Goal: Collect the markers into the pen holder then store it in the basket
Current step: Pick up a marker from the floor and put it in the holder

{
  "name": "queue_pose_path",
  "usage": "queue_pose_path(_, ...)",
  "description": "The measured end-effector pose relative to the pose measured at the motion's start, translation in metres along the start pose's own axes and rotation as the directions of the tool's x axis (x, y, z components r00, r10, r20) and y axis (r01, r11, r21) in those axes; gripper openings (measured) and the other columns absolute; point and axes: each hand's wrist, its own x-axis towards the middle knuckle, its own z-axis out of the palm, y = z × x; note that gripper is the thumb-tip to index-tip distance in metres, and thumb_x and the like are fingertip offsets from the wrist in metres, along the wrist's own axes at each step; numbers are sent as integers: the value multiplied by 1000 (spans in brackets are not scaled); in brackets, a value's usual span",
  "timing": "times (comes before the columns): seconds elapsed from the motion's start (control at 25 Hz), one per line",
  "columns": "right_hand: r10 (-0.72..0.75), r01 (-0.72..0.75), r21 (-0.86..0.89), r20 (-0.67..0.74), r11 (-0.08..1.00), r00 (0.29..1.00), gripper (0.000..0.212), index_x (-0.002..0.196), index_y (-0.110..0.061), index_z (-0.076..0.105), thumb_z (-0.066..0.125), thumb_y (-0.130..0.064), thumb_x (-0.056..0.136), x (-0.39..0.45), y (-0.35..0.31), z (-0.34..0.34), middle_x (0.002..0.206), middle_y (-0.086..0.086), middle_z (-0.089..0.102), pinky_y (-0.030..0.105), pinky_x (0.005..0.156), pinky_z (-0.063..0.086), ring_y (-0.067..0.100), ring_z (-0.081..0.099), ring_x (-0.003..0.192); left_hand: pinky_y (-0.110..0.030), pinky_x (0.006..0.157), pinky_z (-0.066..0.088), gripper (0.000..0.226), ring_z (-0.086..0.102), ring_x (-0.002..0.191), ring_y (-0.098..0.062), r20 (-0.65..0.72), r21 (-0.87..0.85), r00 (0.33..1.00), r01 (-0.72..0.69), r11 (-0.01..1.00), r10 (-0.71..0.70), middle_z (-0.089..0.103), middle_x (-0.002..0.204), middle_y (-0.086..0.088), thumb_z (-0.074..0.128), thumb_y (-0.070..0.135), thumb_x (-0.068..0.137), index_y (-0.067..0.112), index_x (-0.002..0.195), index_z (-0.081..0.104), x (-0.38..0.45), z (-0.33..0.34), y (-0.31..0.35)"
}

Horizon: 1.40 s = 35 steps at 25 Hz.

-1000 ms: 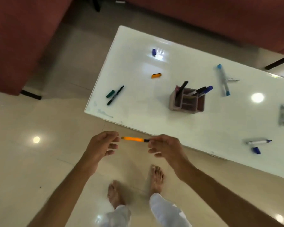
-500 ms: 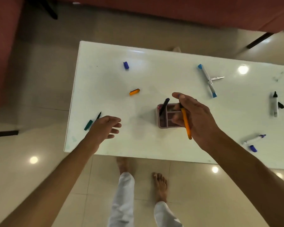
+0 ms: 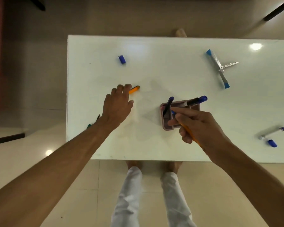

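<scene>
The right hand grips a slim orange marker in curled fingers, holding it over the near side of the mauve plastic pen holder, which stands on the glossy white rectangular table a little right of its middle. Two markers already lean inside the holder — a dark one with a blue tip at the left and a black-and-white one with a blue cap at the far side. The left hand reaches out with loosely spread fingers holding nothing, fingertips at a small orange cap; whether they touch it I cannot tell. A blue cap lies farther back. At far right lie a long clear marker with blue ends and, nearer, a white uncapped marker just beside its blue cap. A dark pen shows past the left wrist.
</scene>
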Motion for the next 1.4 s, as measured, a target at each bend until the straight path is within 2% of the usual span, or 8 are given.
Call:
queue_pose_path(0.24, 22, -18, -56, 72, 998, 997, 24, 118, -20, 80, 61, -12, 106, 12, 20, -8, 96, 14, 79, 22, 46, 41, 12, 51, 52, -35, 48, 42, 57, 61, 77, -34, 1, 158, 996, -91, 983, 92, 57, 102, -16, 69, -5, 91, 15, 140, 48, 15, 32, 14)
queue_pose_path(0.4, 17, -9, -93, 91, 996, 996, 25, 121, -23, 79, 60, -14, 106, 6, 20, -17, 92, 9, 79, 23, 49, 42, 12, 52, 53, -29, 40, 35, 28, 55, 64, -27, -47, 223, 994, -87, 971, 100, 56, 92, -12, 71, 6, 94, 9, 116, 54, 6, 43, 13)
queue_pose_path(0.64, -9, 15, -107, 55, 994, 998, 25, 121, -25, 78, 61, -16, 106, -8, 18, -37, 91, 8, 79, 21, 49, 45, 10, 54, 53, -45, 64, 50, 19, 65, 77, -41, 59, -251, 994, 107, 962, -95, 66, 89, -18, 56, 15, 103, 5, 118, 54, 2, 22, 29)
queue_pose_path(0.72, -15, 20, -107, 43, 994, 999, 25, 122, -26, 78, 61, -17, 107, -14, 19, -39, 90, 6, 79, 22, 51, 46, 9, 54, 53, -38, 72, 59, 22, 74, 76, -32, 271, -580, 938, 339, 741, -218, 75, 85, -13, 69, 14, 94, 12, 115, 65, -10, 6, 38)
queue_pose_path(0.84, -35, 40, -113, 48, 993, 998, 26, 125, -26, 77, 60, -16, 107, -27, 18, -37, 89, 7, 78, 20, 50, 45, 8, 52, 53, -26, 75, 64, 19, 80, 79, -25, 647, -762, 729, 628, -161, -221, 77, 96, -15, 78, 7, 90, 10, 108, 74, -35, -36, 67)
queue_pose_path(0.92, -72, 81, -156, 61, 984, 996, 27, 126, -26, 77, 60, -17, 107, -37, 17, -30, 87, 3, 77, 18, 50, 45, 7, 52, 52, -21, 67, 62, 15, 80, 81, -26, 695, -694, 695, 579, -428, -186, 74, 91, -13, 76, 5, 92, 8, 105, 69, -48, -59, 83)
queue_pose_path(1.04, -136, 146, -247, 58, 958, 989, 28, 128, -27, 76, 60, -18, 107, -42, 23, -18, 84, -3, 76, 14, 50, 45, 5, 54, 50, -22, 67, 63, 18, 80, 85, -27, 676, -678, 721, 528, -512, -152, 76, 85, -10, 74, 5, 94, 7, 106, 62, -66, -79, 98)
queue_pose_path(1.4, -170, 168, -351, 27, 921, 985, 27, 124, -32, 76, 60, -19, 106, -50, 51, -2, 80, -13, 74, 11, 56, 49, -2, 64, 58, -37, 76, 67, 33, 81, 91, -36, 677, -715, 722, 597, -363, -147, 81, 94, -19, 78, 6, 91, 8, 116, 56, -102, -94, 111)
